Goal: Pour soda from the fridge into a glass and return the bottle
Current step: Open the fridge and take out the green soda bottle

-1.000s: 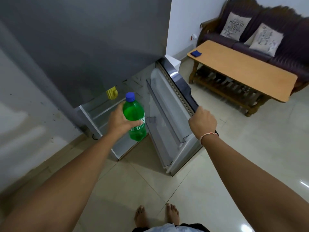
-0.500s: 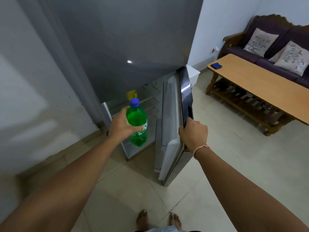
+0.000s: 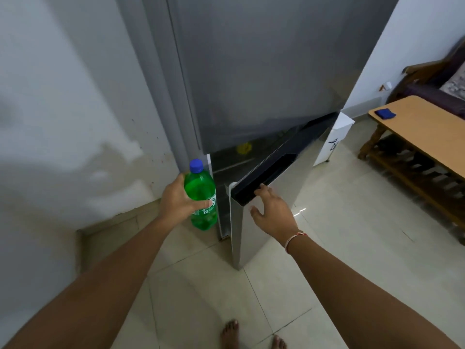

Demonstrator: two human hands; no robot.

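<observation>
My left hand (image 3: 180,200) grips a green soda bottle (image 3: 201,195) with a blue cap, held upright in front of the grey fridge (image 3: 251,71), just left of its lower compartment. The lower fridge door (image 3: 266,202) stands partly ajar, its silver face turned toward me. My right hand (image 3: 273,210) rests flat on that door below its black handle recess, fingers spread, with nothing in it. A narrow slice of the fridge's inside shows, with something yellow on a shelf. No glass is in view.
A stained white wall (image 3: 63,122) lies to the left. A wooden coffee table (image 3: 427,137) with a blue item (image 3: 385,113) stands at the right, a dark sofa behind it. A white box (image 3: 334,139) stands beside the fridge. My bare feet are on the tiled floor (image 3: 352,248).
The lower fridge door has swung from wide open to nearly closed. My right hand went from gripping its edge to pressing flat on its front. The bottle stayed in my left hand.
</observation>
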